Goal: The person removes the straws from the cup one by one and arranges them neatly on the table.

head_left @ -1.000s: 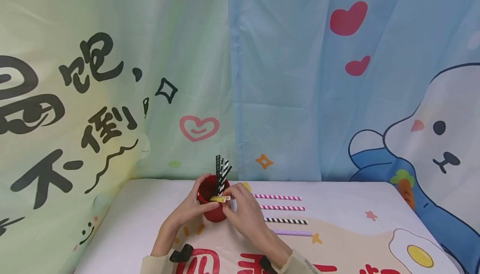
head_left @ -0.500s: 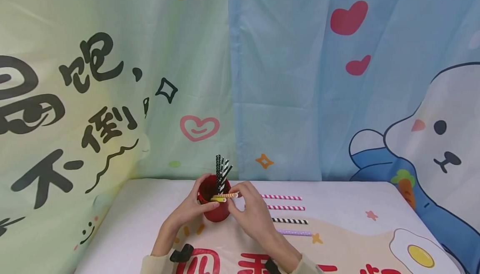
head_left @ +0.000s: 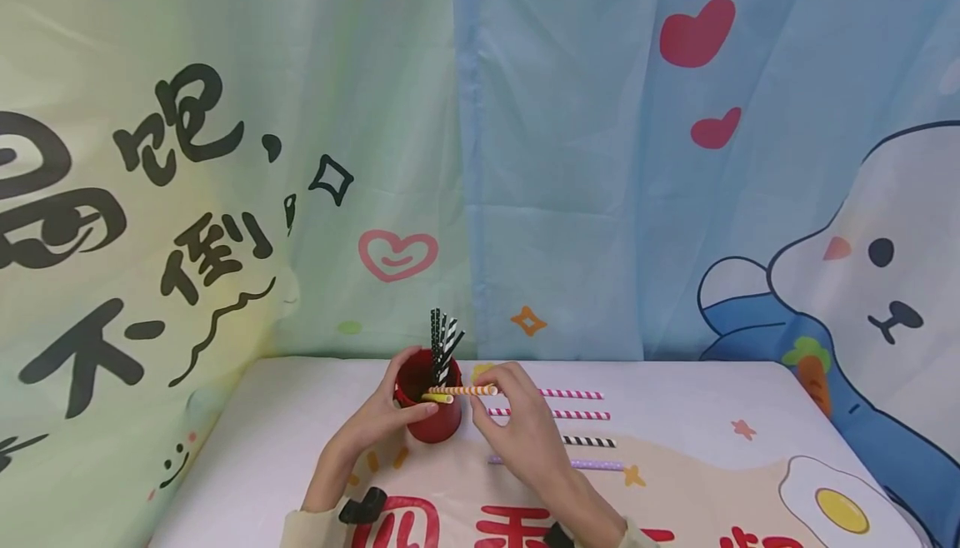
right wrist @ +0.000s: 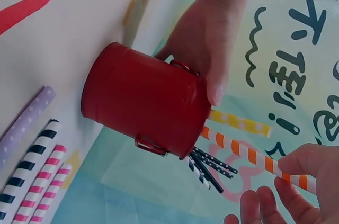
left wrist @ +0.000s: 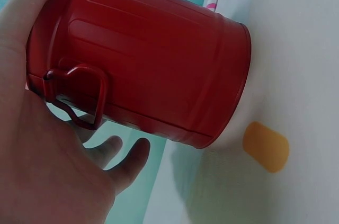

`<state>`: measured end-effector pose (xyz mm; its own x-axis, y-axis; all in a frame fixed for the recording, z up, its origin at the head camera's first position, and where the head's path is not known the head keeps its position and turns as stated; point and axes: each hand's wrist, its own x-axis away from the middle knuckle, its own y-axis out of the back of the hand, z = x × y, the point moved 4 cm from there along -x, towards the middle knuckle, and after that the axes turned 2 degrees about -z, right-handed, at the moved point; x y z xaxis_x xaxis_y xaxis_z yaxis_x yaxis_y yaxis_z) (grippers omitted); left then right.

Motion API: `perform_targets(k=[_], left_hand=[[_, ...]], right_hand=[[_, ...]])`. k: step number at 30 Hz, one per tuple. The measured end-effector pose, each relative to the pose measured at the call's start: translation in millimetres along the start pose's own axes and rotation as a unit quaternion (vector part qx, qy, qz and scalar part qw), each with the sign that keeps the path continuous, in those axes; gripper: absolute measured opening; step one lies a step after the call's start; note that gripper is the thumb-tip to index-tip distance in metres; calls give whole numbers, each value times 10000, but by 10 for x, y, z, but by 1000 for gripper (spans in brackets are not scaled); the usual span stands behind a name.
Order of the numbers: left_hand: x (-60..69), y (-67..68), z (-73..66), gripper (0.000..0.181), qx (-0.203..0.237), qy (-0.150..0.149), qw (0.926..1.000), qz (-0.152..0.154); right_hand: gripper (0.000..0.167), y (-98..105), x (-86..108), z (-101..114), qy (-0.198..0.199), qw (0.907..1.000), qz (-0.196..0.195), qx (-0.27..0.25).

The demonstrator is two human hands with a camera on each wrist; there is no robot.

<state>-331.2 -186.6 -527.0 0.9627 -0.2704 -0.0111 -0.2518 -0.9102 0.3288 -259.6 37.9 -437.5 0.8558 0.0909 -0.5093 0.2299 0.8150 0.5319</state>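
Observation:
My left hand (head_left: 382, 415) grips a red metal bucket (head_left: 437, 426) near its rim, thumb in front. A small wire handle (left wrist: 87, 94) shows on the bucket's side in the left wrist view. Thumb and forefinger of my right hand (head_left: 528, 435) pinch an orange-and-white striped paper straw (right wrist: 238, 150); its other end is inside the bucket. Beside it, a yellow dotted straw (right wrist: 243, 123) leans out over the rim. Several black-and-white patterned straws (head_left: 445, 352) stand in the bucket, towards its back.
To the right on the table lie two pink-striped straws (head_left: 585, 415), a black-striped straw (head_left: 592, 441) and a purple dotted straw (head_left: 600, 465), roughly parallel. My right hand is above their left ends. A printed curtain (head_left: 555, 156) hangs behind the table.
My right hand has moved right, drawing the orange-striped straw farther out of the bucket, away from the yellow one. The left hand and bucket have stayed in place.

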Motion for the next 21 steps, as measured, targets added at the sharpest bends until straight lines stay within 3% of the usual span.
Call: perform_targets(k=[12, 21], left_hand=[[10, 11, 9, 93, 1, 19, 10000, 9], [-8, 9, 36, 95, 66, 93, 9999, 24]], right_hand=[[23, 215, 27, 14, -326, 9993, -37, -189], [25, 347, 48, 16, -272, 9992, -151, -235]])
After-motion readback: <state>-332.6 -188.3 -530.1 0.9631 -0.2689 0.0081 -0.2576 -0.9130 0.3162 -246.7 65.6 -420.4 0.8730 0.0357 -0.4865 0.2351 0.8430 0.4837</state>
